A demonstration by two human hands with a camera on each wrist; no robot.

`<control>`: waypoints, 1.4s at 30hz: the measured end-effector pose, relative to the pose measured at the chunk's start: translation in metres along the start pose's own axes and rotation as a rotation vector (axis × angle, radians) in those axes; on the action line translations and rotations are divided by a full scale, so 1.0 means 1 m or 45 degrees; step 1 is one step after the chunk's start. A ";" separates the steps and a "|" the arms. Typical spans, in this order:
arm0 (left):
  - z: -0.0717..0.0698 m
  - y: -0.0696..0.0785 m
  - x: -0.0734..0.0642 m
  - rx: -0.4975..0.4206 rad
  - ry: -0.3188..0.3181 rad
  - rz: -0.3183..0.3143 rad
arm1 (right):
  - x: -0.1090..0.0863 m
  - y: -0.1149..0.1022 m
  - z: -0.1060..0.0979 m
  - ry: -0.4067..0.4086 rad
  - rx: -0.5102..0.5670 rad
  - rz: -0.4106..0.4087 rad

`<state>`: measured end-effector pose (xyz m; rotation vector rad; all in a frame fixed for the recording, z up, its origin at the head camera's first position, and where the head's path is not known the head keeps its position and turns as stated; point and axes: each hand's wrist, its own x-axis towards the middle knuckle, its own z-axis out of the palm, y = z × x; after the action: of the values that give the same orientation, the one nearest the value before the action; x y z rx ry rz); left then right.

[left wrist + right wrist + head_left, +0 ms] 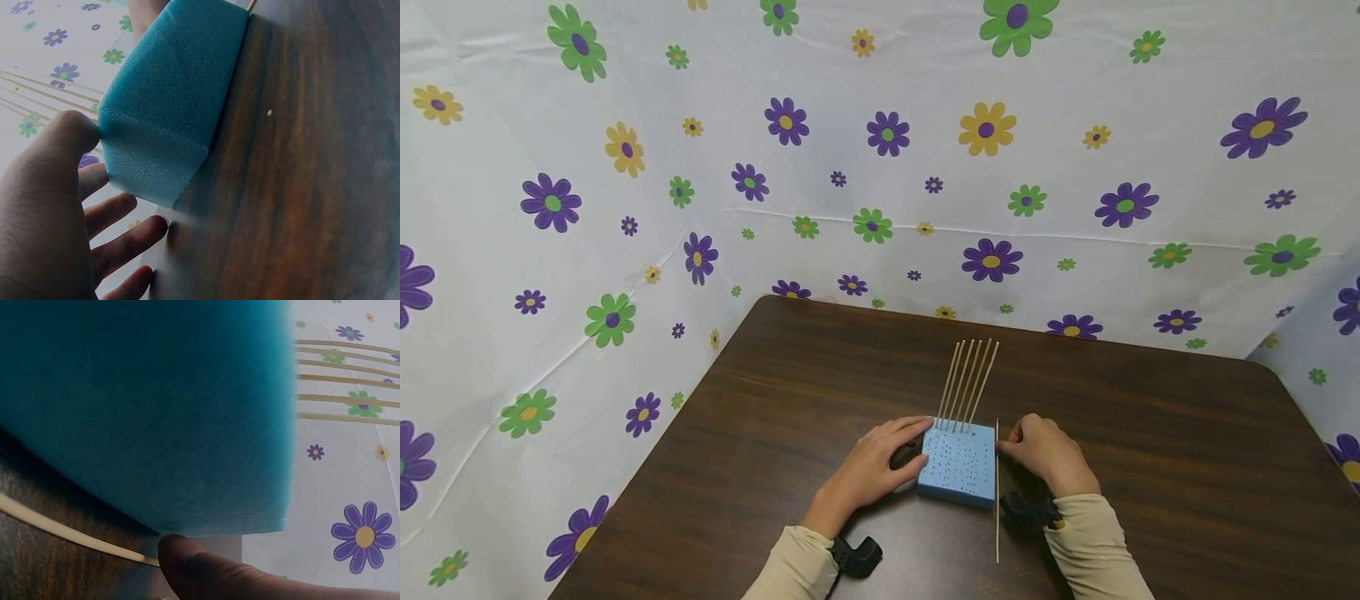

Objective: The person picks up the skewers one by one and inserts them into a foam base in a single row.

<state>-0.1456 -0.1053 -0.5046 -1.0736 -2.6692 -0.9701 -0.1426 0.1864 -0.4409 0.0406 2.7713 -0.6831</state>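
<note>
A light-blue foam block (pixel 957 467), its top dotted with small holes, sits on the table. Several thin wooden skewers (pixel 967 379) stand in a row along its far edge, leaning slightly right. My left hand (pixel 880 462) rests against the block's left side, thumb and a finger touching it, the other fingers loosely spread in the left wrist view. Beside the block's right side lies one more skewer (pixel 997 517), running front to back. With thumb and fingertips my right hand (pixel 1048 454) pinches this skewer near its far part; the right wrist view shows the thumb (pixel 181 553) on it.
The dark wood-grain table (pixel 1180 467) extends on both sides of the block. Behind and to the left hangs a white cloth (pixel 820 67) with printed flowers. A black wrist camera (pixel 857 557) sits on the left wrist, another (pixel 1028 510) on the right.
</note>
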 end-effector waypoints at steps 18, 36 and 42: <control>0.000 0.000 -0.002 -0.007 0.005 -0.023 | -0.007 -0.002 -0.002 -0.051 0.024 0.019; -0.001 0.002 -0.001 0.000 -0.009 -0.024 | -0.007 0.001 -0.004 -0.056 -0.021 0.003; -0.002 0.003 0.000 0.004 -0.009 -0.019 | -0.004 0.007 -0.009 -0.045 0.092 -0.069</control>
<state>-0.1441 -0.1047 -0.5020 -1.0599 -2.6876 -0.9657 -0.1408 0.1974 -0.4353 -0.0313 2.7219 -0.7894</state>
